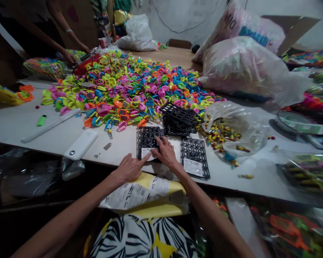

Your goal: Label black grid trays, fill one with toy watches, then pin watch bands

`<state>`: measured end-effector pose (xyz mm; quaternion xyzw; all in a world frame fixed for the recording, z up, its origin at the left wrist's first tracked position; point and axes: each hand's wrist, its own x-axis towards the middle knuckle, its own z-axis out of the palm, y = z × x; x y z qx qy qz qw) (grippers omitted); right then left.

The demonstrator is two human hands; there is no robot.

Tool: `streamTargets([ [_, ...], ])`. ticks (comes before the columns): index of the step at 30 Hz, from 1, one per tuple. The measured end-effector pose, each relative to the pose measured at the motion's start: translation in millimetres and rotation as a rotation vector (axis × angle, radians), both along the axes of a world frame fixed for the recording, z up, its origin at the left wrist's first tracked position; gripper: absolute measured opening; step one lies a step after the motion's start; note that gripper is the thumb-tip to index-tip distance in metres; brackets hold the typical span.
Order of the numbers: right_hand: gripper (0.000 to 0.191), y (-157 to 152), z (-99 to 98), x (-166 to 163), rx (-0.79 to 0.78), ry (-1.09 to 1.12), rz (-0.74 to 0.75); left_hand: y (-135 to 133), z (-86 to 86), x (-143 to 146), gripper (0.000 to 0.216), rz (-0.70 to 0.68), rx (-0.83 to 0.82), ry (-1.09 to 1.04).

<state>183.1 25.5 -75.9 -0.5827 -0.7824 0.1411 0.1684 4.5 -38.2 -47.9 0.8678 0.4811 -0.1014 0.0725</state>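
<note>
My left hand (129,167) reaches in with its index finger stretched to the edge of a white printed label (145,153); its other fingers are curled. The label lies on a black plastic grid tray (148,133) at the table's front edge. My right hand (165,153) rests over the tray's right side, fingers spread, the thumb by the label. Neither hand grips anything I can see. A second black grid tray (196,152) with its own label lies to the right. Behind stand stacked black grid trays (179,120). A yellow sheet of labels (150,190) lies across my lap.
A large heap of colourful toy watches (140,86) covers the table behind. An open plastic bag of small wrapped candies (223,132) stands right, large stuffed bags (239,68) behind it. At left lie a white power bank (83,144) and a green lighter (41,120). Another person's hands (75,53) work far left.
</note>
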Motion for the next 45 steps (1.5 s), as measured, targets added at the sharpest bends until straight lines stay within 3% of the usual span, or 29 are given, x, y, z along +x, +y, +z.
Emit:
streamTargets([
  [3, 0.062, 6, -2.4, 9, -0.053, 0.162, -0.027, 4, 5.3, 7, 0.073, 0.004, -0.012, 0.037],
  [8, 0.048, 14, -8.6, 10, -0.109, 0.41, -0.078, 11, 13.6, 3, 0.07, 0.059, -0.014, 0.104],
  [11, 0.045, 18, -11.6, 3, -0.134, 0.434, -0.095, 15, 15.1, -1, 0.072, 0.08, 0.037, 0.113],
  [19, 0.041, 27, -8.0, -6, -0.153, 0.327, -0.062, 14, -3.8, 5, 0.07, 0.013, 0.006, 0.066],
  [23, 0.038, 44, 11.9, 5, -0.16, 0.29, 0.015, 5, -0.1, 8, 0.065, 0.024, -0.004, -0.054],
  [25, 0.038, 62, 30.1, 21, -0.083, 0.222, -0.018, 2, 5.2, 6, 0.06, 0.073, 0.02, -0.179],
  [28, 0.041, 98, 58.6, 53, 0.087, -0.14, -0.222, 2, 8.0, -2, 0.045, 0.243, 0.024, -0.285],
  [30, 0.039, 119, 70.1, 72, 0.109, -0.353, -0.28, 4, 6.3, -11, 0.038, 0.333, -0.022, -0.33],
  [34, 0.026, 137, 69.4, 84, 0.071, -0.454, -0.183, 2, 5.5, -28, 0.033, 0.428, -0.152, -0.414],
  [38, 0.031, 130, 62.2, 76, 0.118, -0.497, -0.161, -1, 13.3, -37, 0.026, 0.462, -0.244, -0.538],
  [42, 0.027, 128, 65.9, 73, 0.1, -0.524, -0.156, -2, 20.7, -44, 0.024, 0.475, -0.19, -0.572],
  [45, 0.024, 130, 78.7, 74, 0.065, -0.527, -0.186, -7, 21.5, -55, 0.028, 0.581, -0.141, -0.633],
])
